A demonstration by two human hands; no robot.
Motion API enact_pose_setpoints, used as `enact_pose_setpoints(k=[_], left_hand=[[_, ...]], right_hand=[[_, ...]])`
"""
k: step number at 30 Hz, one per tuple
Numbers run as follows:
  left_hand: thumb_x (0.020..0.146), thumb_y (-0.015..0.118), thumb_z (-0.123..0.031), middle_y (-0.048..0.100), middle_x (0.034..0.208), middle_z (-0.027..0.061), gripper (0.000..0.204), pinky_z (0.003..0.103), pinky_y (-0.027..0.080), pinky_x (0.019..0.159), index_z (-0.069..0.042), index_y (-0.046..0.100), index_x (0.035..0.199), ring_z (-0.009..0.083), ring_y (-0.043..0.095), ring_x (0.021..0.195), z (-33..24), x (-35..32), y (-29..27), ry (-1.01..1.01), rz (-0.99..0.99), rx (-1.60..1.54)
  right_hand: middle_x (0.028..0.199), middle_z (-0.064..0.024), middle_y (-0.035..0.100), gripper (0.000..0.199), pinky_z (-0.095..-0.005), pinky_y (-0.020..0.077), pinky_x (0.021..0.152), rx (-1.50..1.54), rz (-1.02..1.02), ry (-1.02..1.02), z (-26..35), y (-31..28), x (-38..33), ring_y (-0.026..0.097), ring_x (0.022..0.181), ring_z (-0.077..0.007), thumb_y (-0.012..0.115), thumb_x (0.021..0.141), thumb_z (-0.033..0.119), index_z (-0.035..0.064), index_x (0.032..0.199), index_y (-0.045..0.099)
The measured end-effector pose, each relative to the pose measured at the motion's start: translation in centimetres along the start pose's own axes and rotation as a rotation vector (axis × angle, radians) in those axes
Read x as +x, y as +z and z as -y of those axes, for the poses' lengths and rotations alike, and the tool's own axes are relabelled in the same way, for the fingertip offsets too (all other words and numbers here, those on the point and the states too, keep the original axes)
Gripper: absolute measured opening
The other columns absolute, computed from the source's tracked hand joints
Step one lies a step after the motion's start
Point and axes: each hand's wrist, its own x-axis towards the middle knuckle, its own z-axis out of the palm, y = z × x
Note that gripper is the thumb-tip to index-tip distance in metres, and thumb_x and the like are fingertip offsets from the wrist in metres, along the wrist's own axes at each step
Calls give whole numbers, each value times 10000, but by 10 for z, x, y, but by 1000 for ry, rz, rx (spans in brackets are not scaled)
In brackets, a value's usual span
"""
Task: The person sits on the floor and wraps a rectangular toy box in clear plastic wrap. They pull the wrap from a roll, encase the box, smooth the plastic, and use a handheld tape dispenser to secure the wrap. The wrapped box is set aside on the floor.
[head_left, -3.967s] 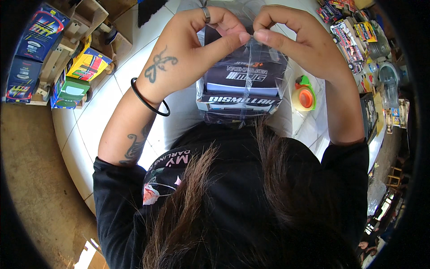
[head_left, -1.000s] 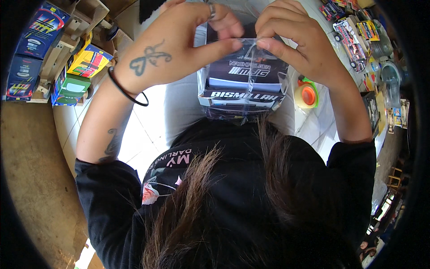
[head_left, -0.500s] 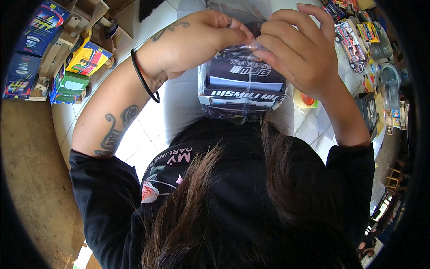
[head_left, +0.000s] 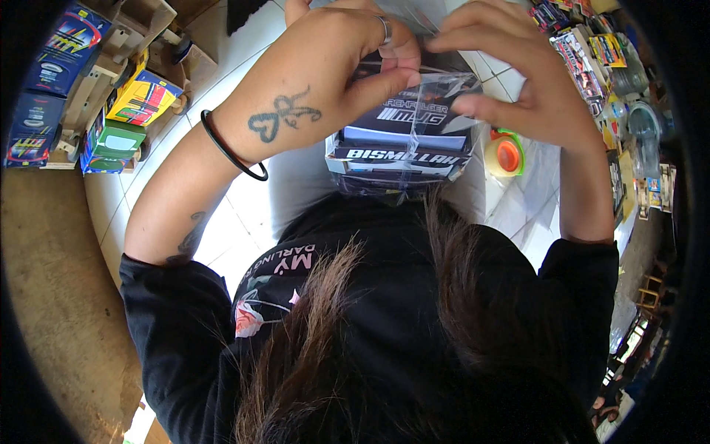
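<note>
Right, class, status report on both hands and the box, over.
Left hand pinching clear bag. Right hand gripping its other side. Box inside bag. Nothing blocking.

Bright daylight, sharp centre, edges bent, perhaps slightly blurred.

White tiled floor (head_left: 229, 214) carried coloured boxes (head_left: 122, 118) stacked at the left, a round yellow-green tape dispenser with orange core (head_left: 505, 155) at the right, clear plastic sheets (head_left: 532, 200) beside it, and assorted packets (head_left: 592, 59) beyond.
</note>
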Motion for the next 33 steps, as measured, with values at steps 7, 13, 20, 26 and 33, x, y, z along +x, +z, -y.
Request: enact_pose_setpoints(k=[7, 13, 20, 26, 33], left_hand=[[831, 688, -201, 635, 874, -48, 98, 528, 123, 1074, -162, 649, 911, 145, 585, 995, 14, 1, -31, 33, 258, 123], [853, 674, -183, 648, 952, 3, 139, 357, 258, 1053, -98, 651, 961, 126, 586, 982, 22, 0, -10, 81, 80, -86], [907, 577, -217, 679, 892, 51, 243, 220, 472, 752, -4, 677, 967, 83, 610, 842, 29, 1, 17, -117, 29, -461], [897, 586, -257, 680, 870, 44, 227, 262, 442, 836, -61, 690, 946, 94, 620, 856, 33, 7, 23, -279, 146, -639], [829, 677, -215, 636, 821, -43, 66, 539, 106, 1065, -161, 666, 866, 143, 585, 953, 10, -4, 12, 41, -13, 6]], right_hand=[[790, -52, 599, 99, -334, 366, 851, -89, -124, -16, -12, 33, -10, 559, 864, -210, 663, 786, 122, 35, 775, 617], [804, -52, 612, 92, -327, 370, 855, 27, -185, 106, -5, 36, -14, 563, 864, -209, 652, 807, 110, 29, 776, 621], [871, -29, 629, 126, -389, 356, 902, -394, -426, -58, -2, 44, -15, 578, 918, -195, 700, 758, 166, 97, 853, 656], [942, -3, 630, 206, -427, 313, 956, -667, -340, -156, 7, 50, -17, 564, 1008, -180, 724, 721, 230, 99, 864, 653], [865, -42, 599, 100, -389, 325, 916, -282, -192, -17, -6, 40, -22, 555, 978, -233, 673, 756, 147, 73, 772, 607]])
